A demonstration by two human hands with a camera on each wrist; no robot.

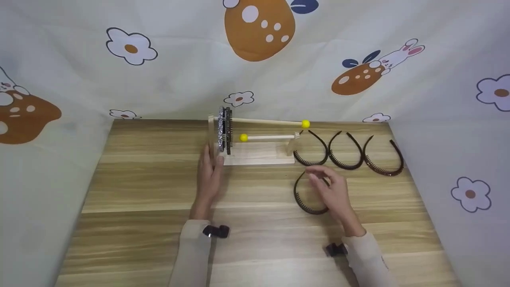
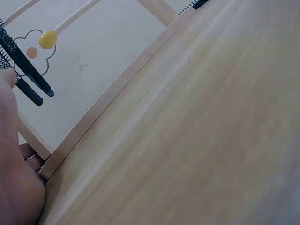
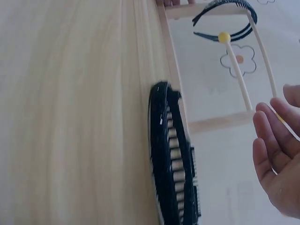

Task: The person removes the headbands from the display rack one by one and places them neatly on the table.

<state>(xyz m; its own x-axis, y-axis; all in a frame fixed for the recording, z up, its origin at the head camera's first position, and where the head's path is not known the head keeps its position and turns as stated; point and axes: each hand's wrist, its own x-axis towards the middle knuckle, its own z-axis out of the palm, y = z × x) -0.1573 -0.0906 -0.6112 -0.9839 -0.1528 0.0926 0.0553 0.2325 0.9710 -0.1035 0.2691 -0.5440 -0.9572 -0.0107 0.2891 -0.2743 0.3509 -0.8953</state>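
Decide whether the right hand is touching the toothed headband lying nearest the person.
Apart. The right wrist view shows it: pale patterned backdrop shows in a clear gap between the right hand and the toothed headband.

Yellow balls, black headbands, flower-patterned backdrop

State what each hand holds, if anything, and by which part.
Left hand: the wooden headband stand, low on its left upright. Right hand: nothing.
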